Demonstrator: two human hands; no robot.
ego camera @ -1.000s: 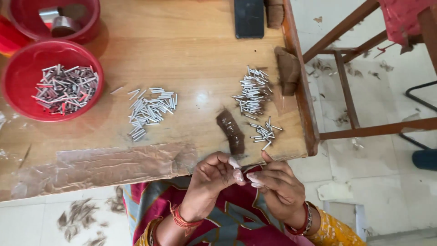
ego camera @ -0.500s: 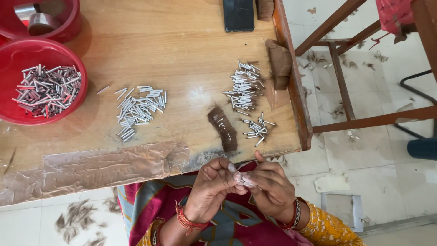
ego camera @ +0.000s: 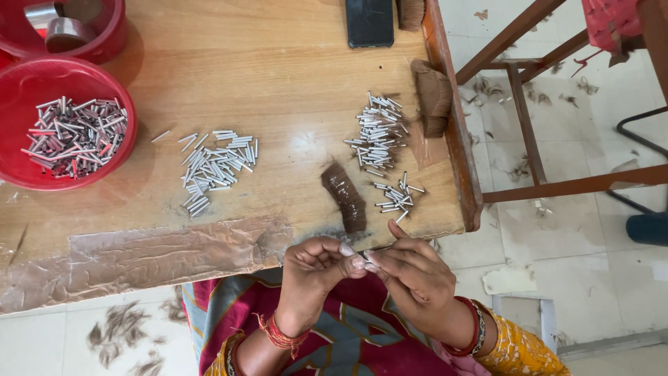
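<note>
Two hands meet just off the counter [ego camera: 209, 83] edge: your left hand [ego camera: 316, 268] and right hand [ego camera: 417, 275] pinch together on one small tube [ego camera: 367, 256], fingertips tight so it can't slip. A brown hair tuft [ego camera: 344, 197] lies just ahead, handy. Loose tubes [ego camera: 216, 167] sit in piles mid-counter, more in the red bowl [ego camera: 17, 170] far left.

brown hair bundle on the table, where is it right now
In the head view the brown hair bundle lies near the table's front edge, just above the left hand, beside a small pile of metal tubes.
</note>
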